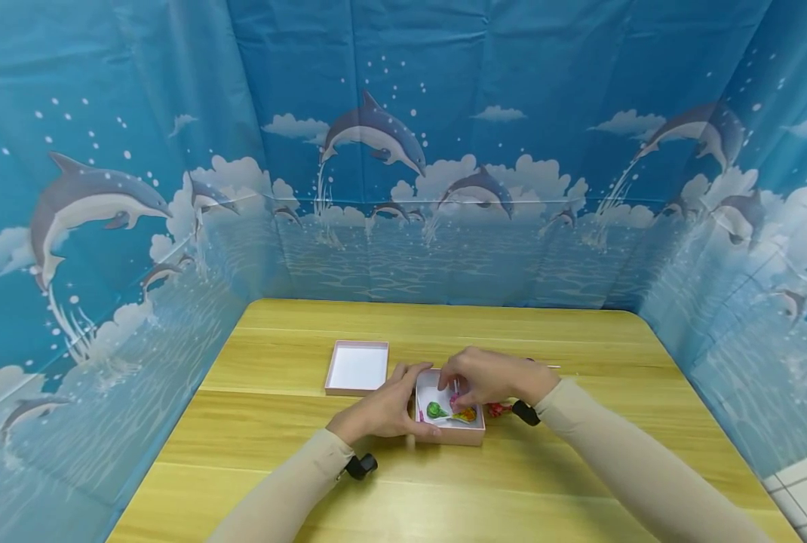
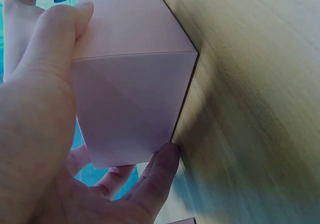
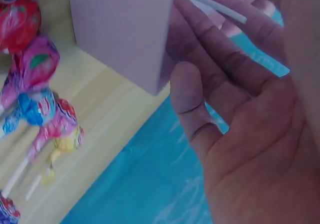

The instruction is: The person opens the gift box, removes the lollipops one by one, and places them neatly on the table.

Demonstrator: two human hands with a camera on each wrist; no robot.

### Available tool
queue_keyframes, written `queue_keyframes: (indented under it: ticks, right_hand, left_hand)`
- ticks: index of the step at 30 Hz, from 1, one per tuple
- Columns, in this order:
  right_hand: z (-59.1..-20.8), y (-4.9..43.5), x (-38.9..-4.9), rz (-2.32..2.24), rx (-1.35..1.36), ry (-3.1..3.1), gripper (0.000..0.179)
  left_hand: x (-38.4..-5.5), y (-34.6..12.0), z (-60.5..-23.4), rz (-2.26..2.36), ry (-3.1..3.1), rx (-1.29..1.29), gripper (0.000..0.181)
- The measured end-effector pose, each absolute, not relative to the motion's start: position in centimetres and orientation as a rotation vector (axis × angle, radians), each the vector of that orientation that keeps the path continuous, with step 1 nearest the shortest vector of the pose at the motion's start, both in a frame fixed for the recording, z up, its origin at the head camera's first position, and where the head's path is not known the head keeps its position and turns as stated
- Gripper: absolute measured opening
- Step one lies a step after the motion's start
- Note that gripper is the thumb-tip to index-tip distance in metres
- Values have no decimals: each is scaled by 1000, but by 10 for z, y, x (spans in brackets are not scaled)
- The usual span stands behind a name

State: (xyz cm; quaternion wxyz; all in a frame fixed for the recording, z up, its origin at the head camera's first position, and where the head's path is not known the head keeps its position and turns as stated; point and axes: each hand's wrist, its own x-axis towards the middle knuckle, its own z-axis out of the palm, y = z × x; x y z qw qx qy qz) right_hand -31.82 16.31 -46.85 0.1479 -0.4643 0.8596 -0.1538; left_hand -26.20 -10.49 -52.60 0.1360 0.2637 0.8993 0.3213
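An open pink box (image 1: 452, 437) with a white inside stands on the table, holding a green-wrapped lollipop (image 1: 436, 409) and an orange-yellow one (image 1: 467, 415). My left hand (image 1: 391, 403) grips the box from its left side, thumb on the near wall and fingers round the left and far sides. Over the box, my right hand (image 1: 486, 375) reaches in from the right. A pink lollipop (image 1: 454, 401) is pinched between its thumb and fingers, partly hidden by them. In the right wrist view its white stick (image 3: 217, 7) shows beside the fingers.
Left of the box and farther back lies a pink-edged lid (image 1: 357, 367), white inside facing up. Several wrapped lollipops lie right of the box, among them a red one (image 3: 20, 22) and a blue one (image 3: 36, 107). A dolphin-print curtain (image 1: 403, 249) surrounds the wooden table (image 1: 254, 483).
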Motion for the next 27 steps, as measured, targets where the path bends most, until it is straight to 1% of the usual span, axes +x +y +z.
queue_keyframes:
  ticks: [5, 9, 19, 27]
  right_hand:
    - [-475, 159, -317, -462, -1271, 2466, 14]
    - [-477, 158, -316, -500, -1299, 2470, 5]
    - [-472, 162, -317, -589, -1359, 2516, 13]
    - [-470, 167, -318, -675, -1363, 2552, 11]
  left_hand:
    - [-262, -105, -527, 936, 2600, 760, 123]
    - [-262, -105, -528, 940, 2602, 763, 122]
    - [-263, -105, -529, 953, 2603, 781, 122]
    - [-262, -105, -529, 945, 2600, 761, 123]
